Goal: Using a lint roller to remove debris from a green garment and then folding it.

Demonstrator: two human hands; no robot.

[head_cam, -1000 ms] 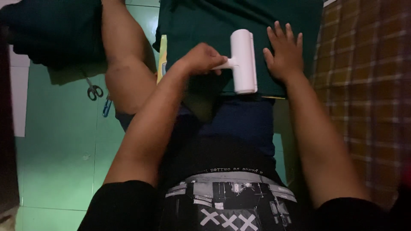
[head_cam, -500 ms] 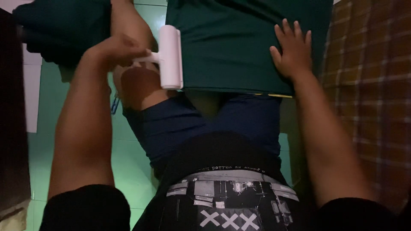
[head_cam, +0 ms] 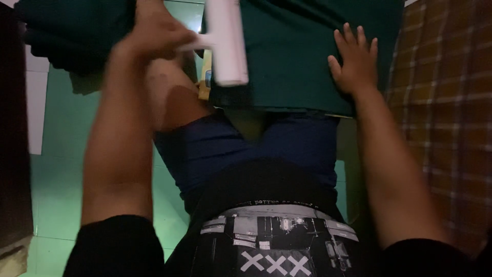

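A dark green folded cloth [head_cam: 302, 56] lies across the seated person's lap, over the blue shorts [head_cam: 215, 149]. The right hand [head_cam: 354, 61] rests flat on the cloth's right part. The left hand [head_cam: 154, 36] grips the handle of a white cylindrical lint roller [head_cam: 225, 43] at the cloth's left edge. A second dark green cloth pile [head_cam: 72, 31] lies to the far left, above the green tiled floor [head_cam: 61, 179]. A brown checked fabric [head_cam: 446, 113] lies to the right.

Left hand [head_cam: 154, 33] in closed grip (raised) — right hand [head_cam: 353, 61] flat, fingers spread
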